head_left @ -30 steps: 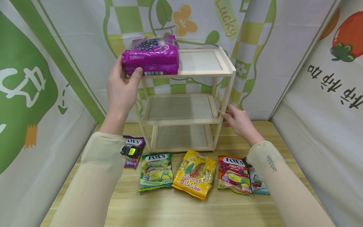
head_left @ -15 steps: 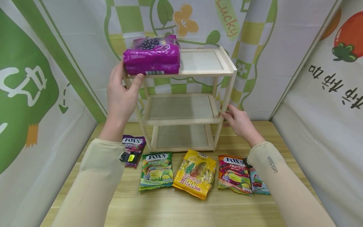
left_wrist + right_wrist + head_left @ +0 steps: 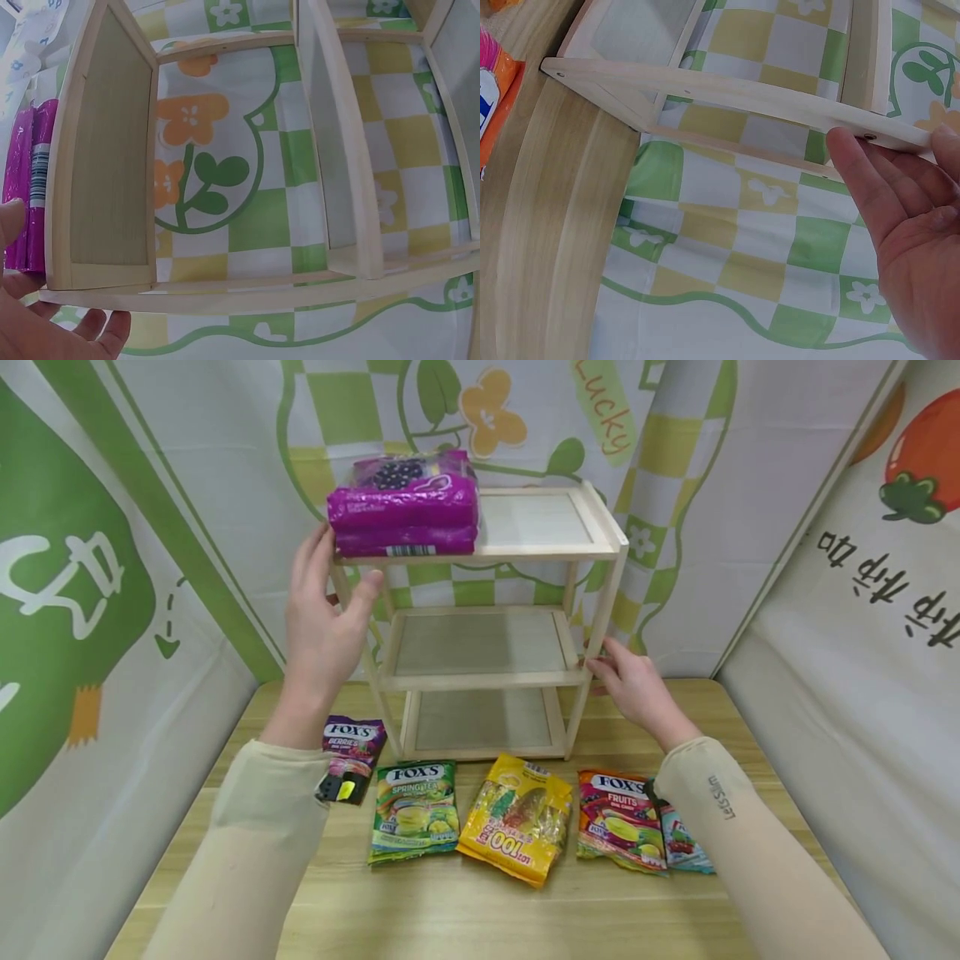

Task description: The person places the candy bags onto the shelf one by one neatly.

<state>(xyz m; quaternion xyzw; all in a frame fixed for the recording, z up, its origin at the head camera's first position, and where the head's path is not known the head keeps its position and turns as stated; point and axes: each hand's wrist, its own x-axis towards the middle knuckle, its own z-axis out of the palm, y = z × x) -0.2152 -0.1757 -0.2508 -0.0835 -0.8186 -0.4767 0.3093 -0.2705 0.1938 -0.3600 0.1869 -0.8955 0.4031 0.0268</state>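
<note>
A purple bag point(image 3: 405, 518) with dark berries printed on it lies on the top tier of a small pale wooden three-tier shelf point(image 3: 480, 681), at its left end. My left hand point(image 3: 322, 618) is at the upper left post, fingers reaching to the bag's lower left corner and the shelf's side, thumb standing apart in front. In the left wrist view the fingertips point(image 3: 112, 330) lie along the side rail below the bag. My right hand point(image 3: 633, 681) holds the right post near the middle tier, its thumb on the near side; in the right wrist view the index fingertip point(image 3: 840, 139) touches the post.
On the wooden table point(image 3: 375, 910) before the shelf lie a purple candy bag point(image 3: 348, 739), a green one point(image 3: 412, 814), a yellow one point(image 3: 517, 818), an orange-red one point(image 3: 618, 818) and a light blue one point(image 3: 681, 843). Printed curtains point(image 3: 675, 460) surround the table.
My left hand has slid slightly down from the purple bag, and its thumb has come off the bag's front. The bag stays on the top tier. My right hand has stayed at the post.
</note>
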